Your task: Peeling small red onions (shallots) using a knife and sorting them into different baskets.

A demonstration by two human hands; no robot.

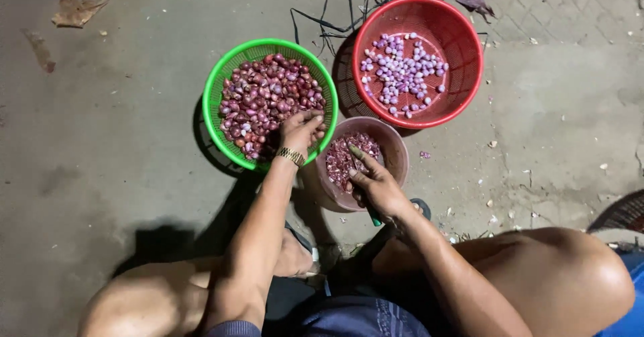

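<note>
Red-purple unpeeled shallots (268, 102) fill the green basket (216, 88) on the concrete floor (121, 176), and the left hand (300, 130), a gold wristwatch (291, 156) on its wrist, reaches over the near rim into the pile; its fingers curl down among the bulbs, though whether the grip has closed on one I cannot tell. Just beside it, to the right, the right hand (377, 186) hangs over the pink bowl (396, 150) of dark skins and trimmings, its grip wrapped round a small knife with a green handle (376, 220); the blade itself is hidden by the hand. A sound way with this step, I judge, is to lift one bulb at a time from the near edge of the heap, keeping the knife hand low over the bowl so that the peelings fall inside it. Behind the bowl and touching it, the red basket (463, 41) holds pale peeled shallots (402, 72) in a thin layer. All three vessels crowd together rim to rim, so little room lies between them; the floor spreads wide to the left. Dark cords (349, 1) trail behind the red basket, and the person's knees close in below.
</note>
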